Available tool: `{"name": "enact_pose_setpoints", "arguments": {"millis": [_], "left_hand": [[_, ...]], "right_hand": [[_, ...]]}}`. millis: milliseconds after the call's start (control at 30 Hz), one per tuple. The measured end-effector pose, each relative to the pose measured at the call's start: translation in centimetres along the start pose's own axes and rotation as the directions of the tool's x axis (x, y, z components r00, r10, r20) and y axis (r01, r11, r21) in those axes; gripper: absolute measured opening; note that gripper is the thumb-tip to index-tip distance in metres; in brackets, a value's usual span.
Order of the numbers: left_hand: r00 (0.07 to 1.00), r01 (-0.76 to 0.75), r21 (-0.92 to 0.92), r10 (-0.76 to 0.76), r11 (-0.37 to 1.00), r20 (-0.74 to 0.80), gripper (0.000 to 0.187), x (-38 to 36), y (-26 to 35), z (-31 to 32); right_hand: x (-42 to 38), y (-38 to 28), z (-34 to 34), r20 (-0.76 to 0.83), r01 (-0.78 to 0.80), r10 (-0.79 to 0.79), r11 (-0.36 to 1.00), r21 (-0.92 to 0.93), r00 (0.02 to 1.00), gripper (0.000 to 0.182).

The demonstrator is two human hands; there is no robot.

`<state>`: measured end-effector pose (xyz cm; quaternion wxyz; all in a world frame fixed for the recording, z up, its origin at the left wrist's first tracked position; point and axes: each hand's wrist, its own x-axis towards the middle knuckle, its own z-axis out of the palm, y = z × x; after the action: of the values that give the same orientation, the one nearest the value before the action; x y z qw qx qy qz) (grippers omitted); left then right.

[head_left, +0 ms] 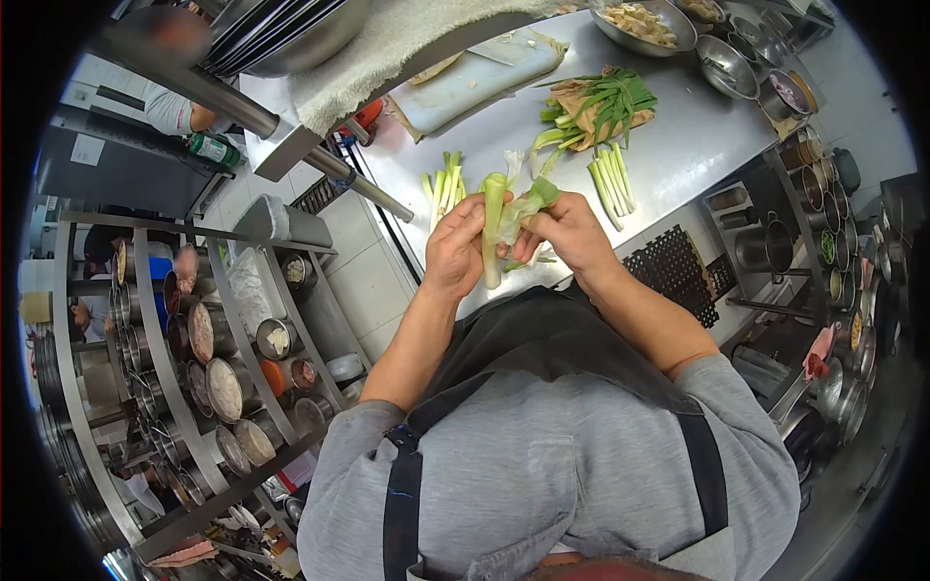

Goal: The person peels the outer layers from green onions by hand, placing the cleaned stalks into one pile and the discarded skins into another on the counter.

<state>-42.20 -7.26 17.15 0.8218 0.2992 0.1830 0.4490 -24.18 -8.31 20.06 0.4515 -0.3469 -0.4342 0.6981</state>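
Note:
Upright between my two hands is a pale green and white leek stalk (pixel 493 232). My left hand (pixel 455 246) is closed around the stalk. My right hand (pixel 573 232) pinches a thin, translucent outer leaf (pixel 525 210) that hangs off the stalk's side. Left of my hands, a small group of trimmed stalks (pixel 446 184) lies on the steel table (pixel 693 160). More cut stalks (pixel 611 184) rest to the right. Beyond them sits a bunch of leafy greens (pixel 605 105) on brown paper. Small green scraps (pixel 539 259) show below my hands.
A pale cutting board (pixel 484 82) with a knife (pixel 491 56) on it stands at the table's back. Metal bowls (pixel 644 24) hold food at the back right. A steel shelf post (pixel 360 179) juts in on the left, near a rack of containers (pixel 230 387).

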Motion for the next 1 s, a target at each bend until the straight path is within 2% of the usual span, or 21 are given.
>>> {"name": "enact_pose_setpoints", "arguments": {"millis": [67, 100, 167, 200, 267, 300, 367, 400, 500, 567, 633, 667, 733, 767, 800, 833, 867, 900, 967, 1000], "left_hand": [[0.995, -0.093, 0.074, 0.096, 0.993, -0.037, 0.038, -0.1, 0.5, 1.4], [0.995, -0.091, 0.076, 0.094, 0.993, -0.037, 0.038, 0.0, 0.3, 1.5], [0.980, -0.131, 0.338, 0.173, 0.932, -0.098, 0.036, 0.3, 0.1, 1.3], [0.980, -0.130, 0.340, 0.173, 0.932, -0.098, 0.036, 0.3, 0.0, 1.1], [0.967, -0.103, 0.565, 0.215, 0.819, -0.135, 0.030, 0.6, -0.1, 0.6], [0.968, -0.100, 0.565, 0.211, 0.819, -0.135, 0.030, 0.8, -0.1, 0.0], [0.935, -0.191, 0.637, 0.335, 0.747, -0.112, 0.028, 1.3, 0.5, -1.3], [0.913, -0.184, 0.662, 0.376, 0.726, -0.158, 0.025, 1.4, 1.0, -1.5], [0.890, -0.193, 0.701, 0.423, 0.687, -0.170, 0.022, 1.5, 1.6, -3.2], [0.896, -0.147, 0.720, 0.400, 0.679, -0.195, 0.021, 1.6, 1.8, -4.3], [0.871, -0.027, 0.912, 0.457, 0.409, -0.179, 0.019, 1.6, 1.3, -6.2], [0.870, -0.026, 0.912, 0.458, 0.410, -0.181, 0.019, 1.6, 1.1, -7.2], [0.856, 0.099, 0.813, 0.368, 0.574, -0.364, 0.018, 1.5, 0.7, -8.6], [0.857, 0.099, 0.813, 0.366, 0.574, -0.363, 0.018, 1.3, 0.8, -8.7], [0.851, 0.099, 0.758, 0.340, 0.644, -0.399, 0.019, 1.1, 0.8, -8.5], [0.846, 0.099, 0.698, 0.309, 0.709, -0.434, 0.021, 0.8, 0.8, -8.4], [0.846, 0.099, 0.697, 0.308, 0.710, -0.435, 0.021, 0.7, 0.9, -7.7], [0.854, 0.091, 0.648, 0.276, 0.756, -0.441, 0.023, 0.7, 1.2, -6.7], [0.859, 0.076, 0.598, 0.252, 0.798, -0.445, 0.026, 0.8, 1.4, -5.6], [0.877, 0.077, 0.579, 0.221, 0.812, -0.427, 0.028, 0.9, 1.4, -5.2]], "right_hand": [[0.1, 0.5, -0.4, -0.012, 0.030, -0.030, 0.999, -0.037, 0.999, 0.018], [0.2, 0.8, -0.6, -0.018, 0.054, -0.055, 0.996, -0.075, 0.998, 0.018], [0.1, 1.1, -0.7, -0.019, 0.059, -0.061, 0.994, -0.097, 0.998, 0.017], [0.1, 1.2, -0.7, -0.021, 0.064, -0.067, 0.991, -0.122, 0.998, 0.016], [-0.1, 1.4, -0.8, -0.015, 0.071, -0.074, 0.986, -0.149, 0.997, 0.016], [-0.3, 1.5, -0.9, -0.009, 0.077, -0.080, 0.981, -0.176, 0.997, 0.016], [-0.7, 1.8, -0.9, -0.037, 0.102, -0.110, 0.981, -0.167, 0.993, 0.016], [-0.8, 1.8, -1.0, -0.062, 0.129, -0.140, 0.978, -0.162, 0.988, 0.016], [-1.0, 1.3, -1.3, -0.037, 0.120, -0.133, 0.961, -0.248, 0.990, 0.017], [-1.0, 1.5, -1.8, -0.041, 0.109, -0.123, 0.961, -0.255, 0.992, 0.015], [-0.9, 1.5, -2.1, -0.046, 0.096, -0.111, 0.961, -0.261, 0.993, 0.013], [-0.9, 1.2, -2.2, -0.083, 0.136, -0.159, 0.962, -0.236, 0.984, 0.013], [-0.7, 0.4, -2.3, -0.141, 0.200, -0.242, 0.945, -0.259, 0.960, 0.014], [-0.4, 0.6, -2.9, -0.142, 0.200, -0.242, 0.945, -0.259, 0.960, 0.014], [0.0, 1.2, -3.9, -0.144, 0.117, -0.194, 0.898, -0.425, 0.970, 0.014], [0.4, 1.8, -4.6, -0.153, 0.031, -0.145, 0.817, -0.576, 0.977, 0.015], [0.9, 2.2, -4.8, -0.183, -0.068, -0.083, 0.720, -0.691, 0.980, 0.018], [1.3, 3.3, -5.3, -0.180, -0.067, -0.082, 0.719, -0.692, 0.980, 0.018], [2.3, 5.7, -5.8, -0.048, 0.020, -0.152, 0.415, -0.910, 0.987, 0.023], [2.4, 6.3, -5.7, -0.055, -0.007, -0.126, 0.355, -0.935, 0.991, 0.029]]}}
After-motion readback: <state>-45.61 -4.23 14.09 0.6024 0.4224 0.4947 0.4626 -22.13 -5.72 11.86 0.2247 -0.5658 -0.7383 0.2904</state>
